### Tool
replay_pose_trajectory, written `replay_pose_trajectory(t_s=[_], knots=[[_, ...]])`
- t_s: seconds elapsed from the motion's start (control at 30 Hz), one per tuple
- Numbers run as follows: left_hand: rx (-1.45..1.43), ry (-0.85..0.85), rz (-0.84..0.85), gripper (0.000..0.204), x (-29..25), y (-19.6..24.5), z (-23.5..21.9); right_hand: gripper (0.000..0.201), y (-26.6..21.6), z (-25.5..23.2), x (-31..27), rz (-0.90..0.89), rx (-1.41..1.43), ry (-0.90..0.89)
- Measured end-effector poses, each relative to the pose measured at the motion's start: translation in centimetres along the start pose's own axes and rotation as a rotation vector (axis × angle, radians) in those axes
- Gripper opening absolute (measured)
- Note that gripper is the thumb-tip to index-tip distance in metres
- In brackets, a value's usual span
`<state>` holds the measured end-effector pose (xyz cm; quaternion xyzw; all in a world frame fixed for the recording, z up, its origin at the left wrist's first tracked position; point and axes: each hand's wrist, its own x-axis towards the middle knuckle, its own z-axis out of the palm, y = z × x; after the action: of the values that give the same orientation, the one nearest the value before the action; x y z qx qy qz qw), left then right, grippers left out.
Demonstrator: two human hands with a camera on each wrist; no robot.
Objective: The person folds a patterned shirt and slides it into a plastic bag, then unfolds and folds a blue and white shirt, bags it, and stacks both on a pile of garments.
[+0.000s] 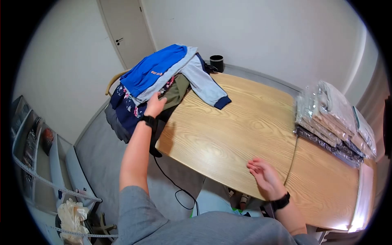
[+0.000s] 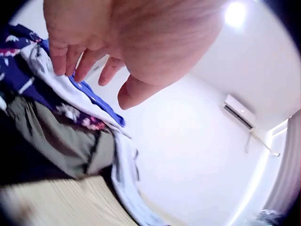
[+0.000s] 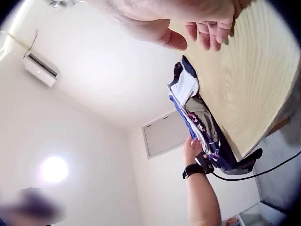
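A blue and grey sweatshirt (image 1: 157,67) lies on top of a heap of clothes at the far left of the table, one grey sleeve (image 1: 206,87) with a navy cuff stretched across the wood. Under it show a navy floral garment (image 1: 118,104) and an olive green one (image 1: 176,92). My left hand (image 1: 156,105) is at the sweatshirt's near edge, fingers extended toward the heap; in the left wrist view its fingers (image 2: 87,63) hang loosely with nothing gripped. Over the table's near side, my right hand (image 1: 264,175) is relaxed and holds nothing.
Clear-bagged folded clothes (image 1: 330,122) are stacked on the table (image 1: 228,134) at the right. A black cup-shaped container (image 1: 217,63) stands behind the heap. A black cable (image 1: 175,185) hangs below the near edge. Shelving (image 1: 45,163) stands at the left.
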<state>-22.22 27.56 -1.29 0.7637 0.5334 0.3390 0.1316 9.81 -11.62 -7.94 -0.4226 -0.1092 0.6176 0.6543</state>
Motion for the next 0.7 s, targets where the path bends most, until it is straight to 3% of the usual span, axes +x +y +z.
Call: replay_pose_trajectory(t_s=[0.07,0.13,0.2,0.27,0.3,0.53,0.6,0.7], knots=[[0.226,0.088,0.000,0.050,2.4,-1.6,-1.9,0.018,-0.8,-0.4,-1.2,0.000,0.023,0.027],[0.409,0.141,-0.113,0.047,4.4,-3.8,-2.0,0.017,-1.6,-0.8,-2.0,-0.008,0.105,0.085],[0.405,0.121,-0.187,0.045,5.7,-4.8,-2.4,0.016,-2.1,-0.8,-2.5,0.000,0.158,0.095],[0.502,-0.073,-0.353,0.045,6.5,-5.0,-2.6,0.016,-2.0,-1.1,-2.3,-0.003,0.206,0.114],[0.522,-0.086,-0.404,0.045,6.7,-5.3,-2.3,0.016,-1.9,-1.5,-2.1,-0.002,0.237,0.105],[0.471,0.173,-0.420,0.028,8.3,-4.2,-2.8,0.016,-2.1,-1.7,-2.2,0.004,0.261,0.082],[0.220,0.467,0.025,0.018,9.0,-4.9,-2.7,0.015,-2.2,-1.7,-2.4,0.016,0.271,0.082],[-0.017,0.505,0.285,0.017,8.0,3.0,-2.3,0.015,-1.5,-2.6,-2.0,0.002,0.278,0.053]])
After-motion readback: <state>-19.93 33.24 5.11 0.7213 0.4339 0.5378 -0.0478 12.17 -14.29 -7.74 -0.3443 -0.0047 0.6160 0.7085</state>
